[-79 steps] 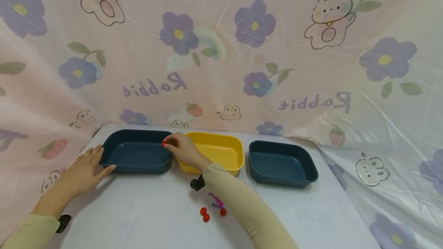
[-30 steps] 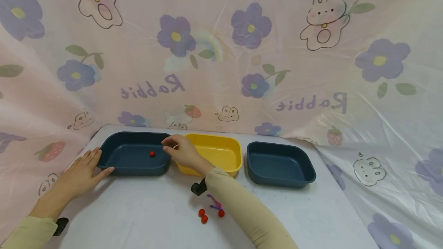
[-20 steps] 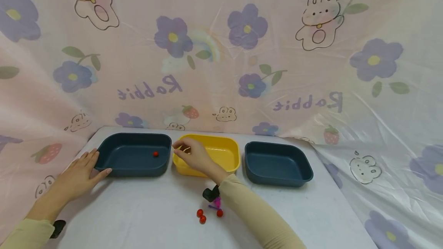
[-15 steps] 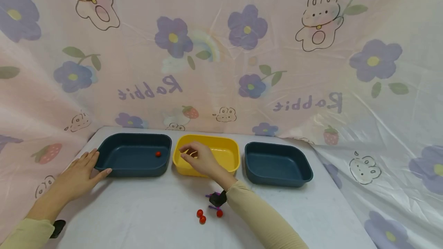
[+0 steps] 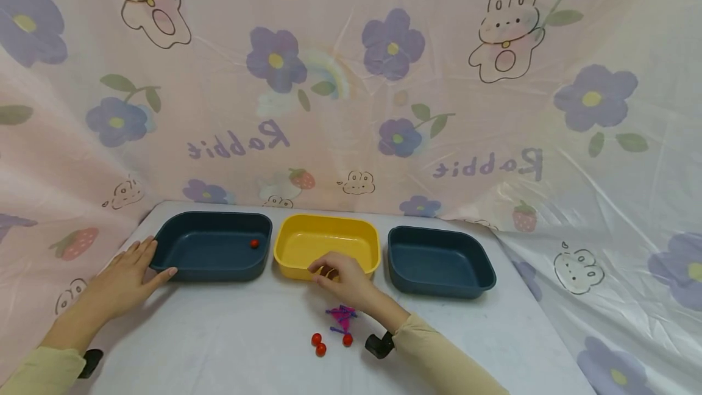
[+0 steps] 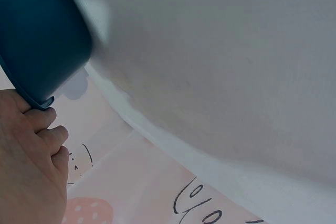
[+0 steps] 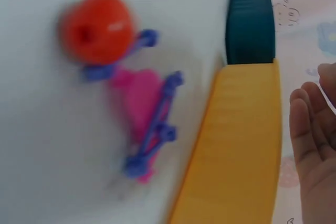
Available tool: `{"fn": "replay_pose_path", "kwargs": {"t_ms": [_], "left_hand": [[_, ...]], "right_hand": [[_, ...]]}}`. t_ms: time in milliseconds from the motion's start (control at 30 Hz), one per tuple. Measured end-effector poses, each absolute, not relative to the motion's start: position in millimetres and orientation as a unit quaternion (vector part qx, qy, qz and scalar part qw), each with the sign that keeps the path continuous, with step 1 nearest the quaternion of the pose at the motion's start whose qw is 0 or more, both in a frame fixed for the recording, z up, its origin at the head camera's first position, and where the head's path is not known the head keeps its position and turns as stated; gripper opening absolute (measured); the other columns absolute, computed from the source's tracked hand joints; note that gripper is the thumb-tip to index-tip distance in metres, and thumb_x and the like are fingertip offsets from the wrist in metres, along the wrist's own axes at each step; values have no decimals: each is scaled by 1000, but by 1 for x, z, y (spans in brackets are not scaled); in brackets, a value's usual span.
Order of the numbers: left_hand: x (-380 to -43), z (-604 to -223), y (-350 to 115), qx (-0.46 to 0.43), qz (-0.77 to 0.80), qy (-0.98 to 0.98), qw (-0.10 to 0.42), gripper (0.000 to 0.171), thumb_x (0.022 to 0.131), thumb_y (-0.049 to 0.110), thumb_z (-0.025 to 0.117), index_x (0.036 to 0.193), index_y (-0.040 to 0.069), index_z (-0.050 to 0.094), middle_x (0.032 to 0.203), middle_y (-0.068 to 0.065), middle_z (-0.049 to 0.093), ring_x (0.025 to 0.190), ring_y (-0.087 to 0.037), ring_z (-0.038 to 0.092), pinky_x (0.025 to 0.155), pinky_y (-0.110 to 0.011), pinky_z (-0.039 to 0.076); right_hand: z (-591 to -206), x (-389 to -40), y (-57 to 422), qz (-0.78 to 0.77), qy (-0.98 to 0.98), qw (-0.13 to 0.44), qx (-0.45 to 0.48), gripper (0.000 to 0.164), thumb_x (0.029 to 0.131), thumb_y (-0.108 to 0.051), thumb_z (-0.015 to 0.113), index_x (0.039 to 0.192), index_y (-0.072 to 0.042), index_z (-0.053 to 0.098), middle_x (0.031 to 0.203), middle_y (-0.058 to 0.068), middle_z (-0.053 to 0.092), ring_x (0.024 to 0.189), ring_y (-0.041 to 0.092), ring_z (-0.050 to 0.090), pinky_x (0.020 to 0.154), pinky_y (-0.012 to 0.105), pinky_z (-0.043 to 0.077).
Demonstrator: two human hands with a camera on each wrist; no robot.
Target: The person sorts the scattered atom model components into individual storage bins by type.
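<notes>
My left hand (image 5: 123,279) rests against the left end of a dark blue tray (image 5: 211,273), fingers along its end wall and thumb by the front wall. In the left wrist view the fingertips touch that tray's rim (image 6: 39,103). A small red ball (image 5: 255,244) lies inside near its right end. My right hand (image 5: 345,279) hovers at the front edge of the yellow tray (image 5: 329,221), fingers loosely bent and holding nothing. Below it lie pink and purple knobbed plastic pieces (image 5: 341,317), with a red ball (image 5: 348,340) touching or close beside them.
Two more red balls (image 5: 319,345) lie together on the white tabletop (image 5: 236,334). Another dark blue tray (image 5: 441,261) stands on the right. A printed curtain (image 5: 329,96) hangs behind the table and along the sides.
The right hand let a red ball drop into the left blue tray, where it rolled rightward. That hand then moved right and toward me over the yellow tray. The left hand stayed on its tray.
</notes>
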State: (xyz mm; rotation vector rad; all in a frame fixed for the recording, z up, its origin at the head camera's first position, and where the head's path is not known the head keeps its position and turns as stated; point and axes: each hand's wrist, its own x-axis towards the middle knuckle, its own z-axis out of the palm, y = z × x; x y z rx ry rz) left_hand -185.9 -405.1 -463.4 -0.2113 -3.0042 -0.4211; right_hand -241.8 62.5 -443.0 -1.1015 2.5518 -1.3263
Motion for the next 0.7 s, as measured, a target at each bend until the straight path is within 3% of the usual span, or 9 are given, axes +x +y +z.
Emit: {"fn": "replay_pose_path", "kwargs": {"t_ms": [200, 700], "left_hand": [[-186, -462, -406, -70, -132, -987, 57, 95, 106, 55, 51, 154, -21, 20, 159, -45, 18, 146, -65, 17, 121, -73, 9], [-181, -458, -400, -66, -136, -987, 51, 93, 107, 52, 51, 154, -22, 19, 160, -44, 18, 146, -65, 15, 122, -71, 4]], "right_hand": [[-449, -231, 74, -393, 833, 54, -386, 15, 100, -12, 71, 114, -6, 74, 105, -5, 70, 91, 3, 62, 82, 19, 58], [-467, -212, 84, -283, 830, 115, -468, 15, 98, -10, 73, 113, -15, 74, 103, -11, 69, 80, -5, 55, 73, 12, 54]]}}
